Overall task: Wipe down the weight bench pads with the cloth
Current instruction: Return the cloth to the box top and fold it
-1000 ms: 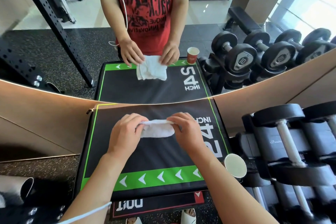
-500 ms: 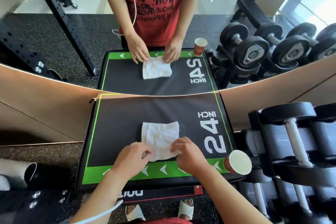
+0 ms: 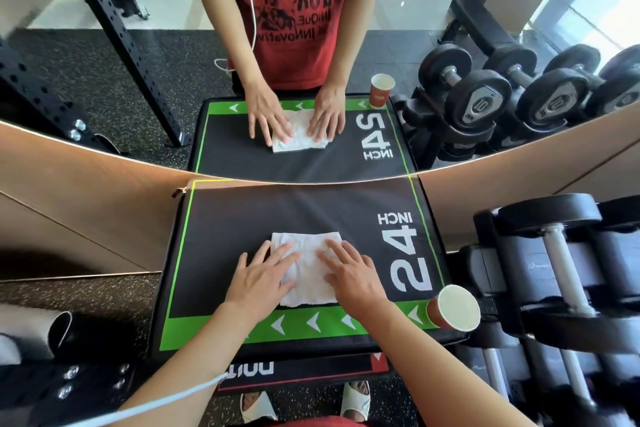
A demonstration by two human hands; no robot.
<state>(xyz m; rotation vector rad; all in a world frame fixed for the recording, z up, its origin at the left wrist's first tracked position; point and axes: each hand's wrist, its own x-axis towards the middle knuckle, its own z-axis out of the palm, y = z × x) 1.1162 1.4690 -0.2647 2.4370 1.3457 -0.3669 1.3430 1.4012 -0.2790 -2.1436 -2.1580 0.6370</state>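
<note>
A white cloth (image 3: pixel 306 246) lies spread flat on the black pad (image 3: pixel 228 229), which has a green border and a white "24 INCH" print. My left hand (image 3: pixel 259 279) lies flat on the cloth's left half with straight, spread fingers. My right hand (image 3: pixel 349 274) presses flat on its right half in the same way. Both palms cover the cloth's near part, and its far edge shows beyond my fingertips.
A paper cup (image 3: pixel 453 307) stands on the pad's near right corner. A dumbbell rack (image 3: pixel 561 270) lines the right side. A mirror (image 3: pixel 104 80) just behind the pad reflects it, the cloth and me. A rolled mat (image 3: pixel 38 329) lies at the left.
The cloth, bunched between my fingers a second ago, was laid out flat on the pad. My hands have moved from pinching its near corners to pressing flat on top of it.
</note>
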